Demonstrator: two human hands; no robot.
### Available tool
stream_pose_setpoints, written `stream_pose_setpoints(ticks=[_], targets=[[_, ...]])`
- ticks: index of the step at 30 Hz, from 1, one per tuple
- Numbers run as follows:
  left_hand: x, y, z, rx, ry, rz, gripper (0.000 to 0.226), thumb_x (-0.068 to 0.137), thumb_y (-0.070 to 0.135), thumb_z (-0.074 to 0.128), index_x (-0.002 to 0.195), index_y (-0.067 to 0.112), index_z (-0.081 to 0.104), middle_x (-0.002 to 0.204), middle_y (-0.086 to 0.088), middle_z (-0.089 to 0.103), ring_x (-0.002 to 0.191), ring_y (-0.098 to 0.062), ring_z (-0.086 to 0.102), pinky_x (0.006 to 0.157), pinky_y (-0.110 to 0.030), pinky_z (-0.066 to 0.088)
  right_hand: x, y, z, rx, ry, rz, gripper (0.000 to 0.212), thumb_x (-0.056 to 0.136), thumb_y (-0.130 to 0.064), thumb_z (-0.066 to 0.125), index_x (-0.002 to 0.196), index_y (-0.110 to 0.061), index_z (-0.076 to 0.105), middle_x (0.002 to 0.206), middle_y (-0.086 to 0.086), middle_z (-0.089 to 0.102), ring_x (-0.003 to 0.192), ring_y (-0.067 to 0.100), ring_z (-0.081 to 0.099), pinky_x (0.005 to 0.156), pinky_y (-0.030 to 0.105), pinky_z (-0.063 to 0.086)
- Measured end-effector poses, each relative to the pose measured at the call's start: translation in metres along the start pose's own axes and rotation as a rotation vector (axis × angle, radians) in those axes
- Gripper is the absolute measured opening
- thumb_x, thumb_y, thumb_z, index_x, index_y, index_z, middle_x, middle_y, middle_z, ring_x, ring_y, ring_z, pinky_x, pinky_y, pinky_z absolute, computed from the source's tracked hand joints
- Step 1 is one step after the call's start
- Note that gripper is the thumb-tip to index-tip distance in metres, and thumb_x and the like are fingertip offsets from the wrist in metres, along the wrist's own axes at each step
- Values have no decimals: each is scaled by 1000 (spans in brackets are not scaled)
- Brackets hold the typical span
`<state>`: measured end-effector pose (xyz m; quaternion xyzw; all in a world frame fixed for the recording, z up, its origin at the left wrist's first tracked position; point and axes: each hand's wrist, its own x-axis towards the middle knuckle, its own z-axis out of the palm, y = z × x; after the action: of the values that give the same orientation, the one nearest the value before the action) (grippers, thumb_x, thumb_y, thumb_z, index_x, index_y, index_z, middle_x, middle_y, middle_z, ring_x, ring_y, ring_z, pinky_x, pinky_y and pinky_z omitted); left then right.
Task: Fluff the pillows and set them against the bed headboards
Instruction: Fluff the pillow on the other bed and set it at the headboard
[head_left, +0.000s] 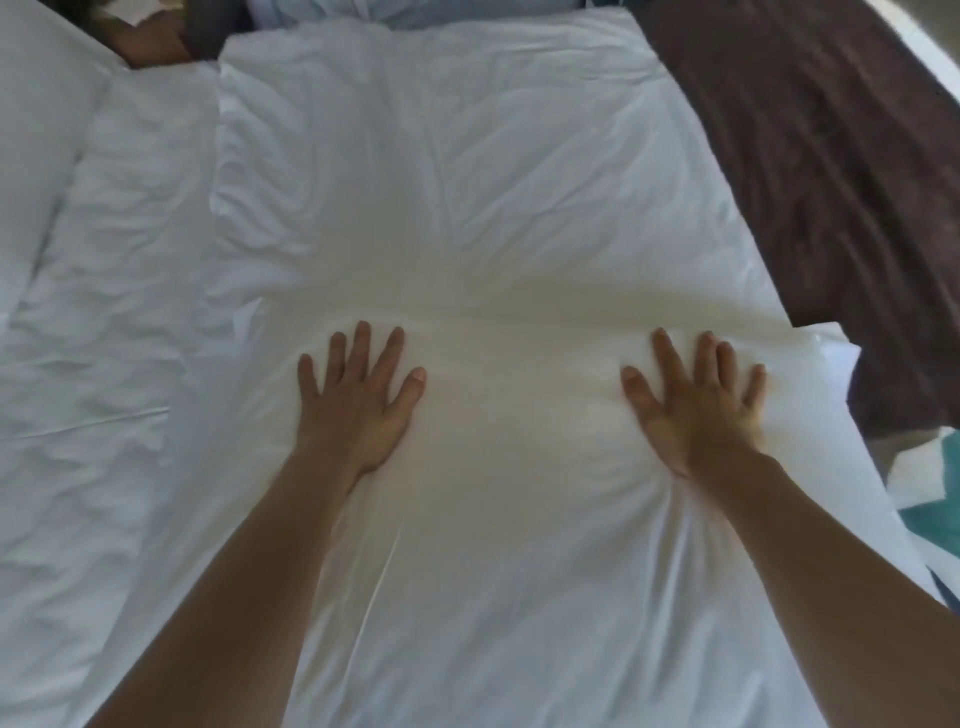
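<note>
Pillow (493, 234): large, white, lying flat on the bed, filling centre of view. Left hand (356, 410) and right hand (696, 410) both palm-down on its near half, well apart, fingers spread, grip apart, nothing clasped. Fabric creases under the right wrist. White sheet (104, 312) to the left; brown blanket (831, 156) at right

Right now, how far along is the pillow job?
Done: nothing looks placed yet. In hand: the left hand and right hand press flat, fingers spread, on the big white pillow lying on the bed. Left: standing it at the headboard, which isn't clearly in view, plus another pillow at left.
</note>
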<state>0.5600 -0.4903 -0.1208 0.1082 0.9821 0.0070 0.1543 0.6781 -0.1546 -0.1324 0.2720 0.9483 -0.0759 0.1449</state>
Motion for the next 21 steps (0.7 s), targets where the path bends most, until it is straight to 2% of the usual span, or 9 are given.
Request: stream_pose_setpoints(ticks=[6,11,14,21], targets=[[89,3,13,48,-72,11,68,95,71,7,158,47,3,170,8,3,157,-22,-2,124,-52,-4,81,16,18,-26,-31,33,91,84,-85,2,161,-36,0,169,15,9,156,30,6,122,58,-3],[138,5,39,25,-65,27,66,96,72,14,156,45,22,170,8,7,157,-21,5,124,-54,-2,122,17,48,-58,10,-4,95,81,-87,1,160,-34,5,167,17,13,154,31,13,121,61,0],[140,4,46,11,-10,33,63,97,71,18,153,44,29,170,7,10,156,-21,8,123,-55,-1,129,16,50,-75,7,-17,93,83,-87,5,160,-34,9,166,20,13,153,34,15,120,62,0],[84,1,42,31,-8,53,65,100,64,17,159,38,16,170,5,13,156,-19,11,123,-56,2,96,17,40,-88,43,-57,102,79,-87,2,159,-26,16,160,17,32,143,38,36,119,55,15]])
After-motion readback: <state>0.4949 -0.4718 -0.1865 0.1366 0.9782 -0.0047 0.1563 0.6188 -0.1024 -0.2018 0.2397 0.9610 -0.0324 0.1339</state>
